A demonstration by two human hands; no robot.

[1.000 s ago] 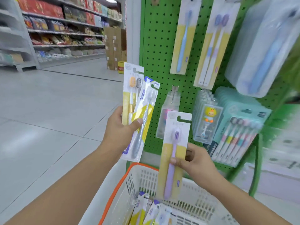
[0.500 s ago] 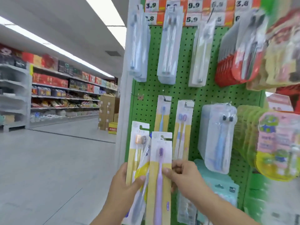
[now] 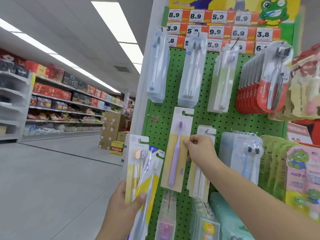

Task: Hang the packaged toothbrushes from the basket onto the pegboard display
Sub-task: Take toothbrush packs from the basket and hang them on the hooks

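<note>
Fingers (image 3: 187, 142) on purple toothbrush pack (image 3: 176, 149) against pegboard (image 3: 225, 122)

I am looking into a shop, a supermarket by the look of it. A green pegboard (image 3: 223, 122) carries hanging packaged toothbrushes (image 3: 192, 70) under rows of orange price tags (image 3: 214, 32) reading 8.9, 5.9, 3.8. Across a wide tiled aisle (image 3: 52, 170), long shelves (image 3: 65, 101) hold boxed goods, stacked cardboard cartons (image 3: 110, 125) stand at their end, and ceiling light strips (image 3: 112, 18) run overhead.
</note>
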